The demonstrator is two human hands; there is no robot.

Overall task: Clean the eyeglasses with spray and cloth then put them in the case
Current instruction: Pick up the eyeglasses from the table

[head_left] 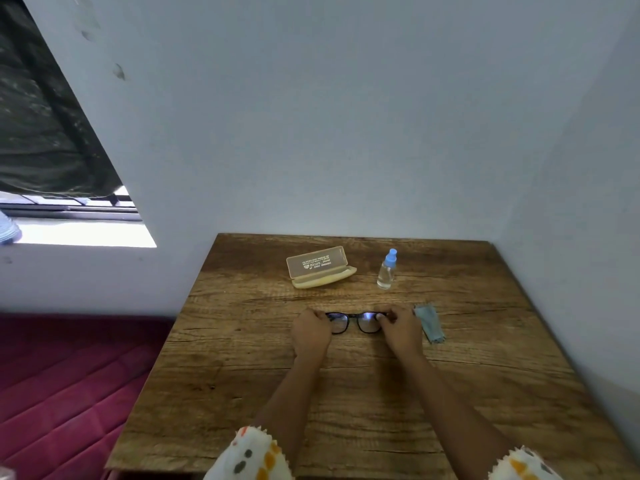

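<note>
Head view, all positions referred to the eyeglasses [353, 322], which lie on the wooden table [346, 393] with black frame and lenses facing up.

Far left of the eyeglasses and beyond them: a window [79, 233] with a dark curtain [41, 126] above it. Left and lower: a red quilted surface [62, 375] beside the table.

Beyond the eyeglasses, slightly left: a pale yellow case [320, 268], lid raised, printed text visible on the lid, nothing visible inside.

At the left end of the eyeglasses: left hand [310, 332], fingers curled round the frame corner, gripping it.

Beyond the eyeglasses, slightly right: a clear spray bottle [387, 270] with blue cap, upright, apart from the case.

At the right end of the eyeglasses: right hand [401, 329], fingers curled, pinching that frame corner.

Just right of the eyeglasses, beside the right hand: a folded blue-grey cloth [429, 323], flat on the table.
</note>
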